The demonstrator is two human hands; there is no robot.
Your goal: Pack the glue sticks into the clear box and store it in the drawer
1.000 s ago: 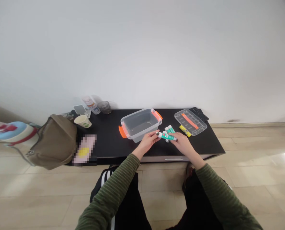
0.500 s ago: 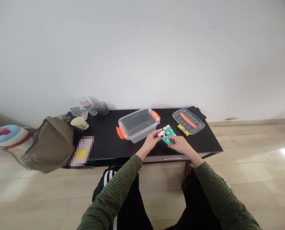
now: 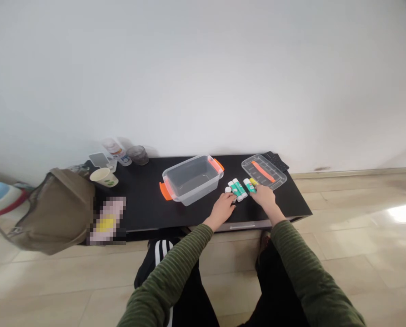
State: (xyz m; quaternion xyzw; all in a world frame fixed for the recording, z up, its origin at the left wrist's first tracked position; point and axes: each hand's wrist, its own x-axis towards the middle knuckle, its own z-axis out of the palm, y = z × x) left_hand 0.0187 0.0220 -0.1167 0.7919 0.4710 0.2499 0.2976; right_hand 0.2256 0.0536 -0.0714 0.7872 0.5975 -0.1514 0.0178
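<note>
Side by side on the black tabletop lie two green glue sticks (image 3: 237, 189) with white caps. My left hand (image 3: 222, 210) has its fingers closed around another glue stick (image 3: 228, 190) at their left; mostly its white cap shows. To the right of the pair, my right hand (image 3: 264, 198) grips a further green glue stick (image 3: 249, 185) by its lower end. A yellow tube (image 3: 253, 181) lies just beyond the right fingers, partly hidden by them. Left of the glue sticks stands a clear plastic box (image 3: 193, 178) without its lid, its orange handles at both ends.
The clear lid (image 3: 278, 180) with an orange handle lies at the right, over a dark patterned item (image 3: 278, 161). On the left are a paper cup (image 3: 103, 177), a dark glass (image 3: 137, 155), a spray bottle (image 3: 118, 152) and a brown bag (image 3: 57, 209). A wall rises behind the black table (image 3: 144, 200).
The bunched glue sticks have come down onto the table and my hands have moved apart. My right hand has shifted right with one glue stick, beside the yellow tube.
</note>
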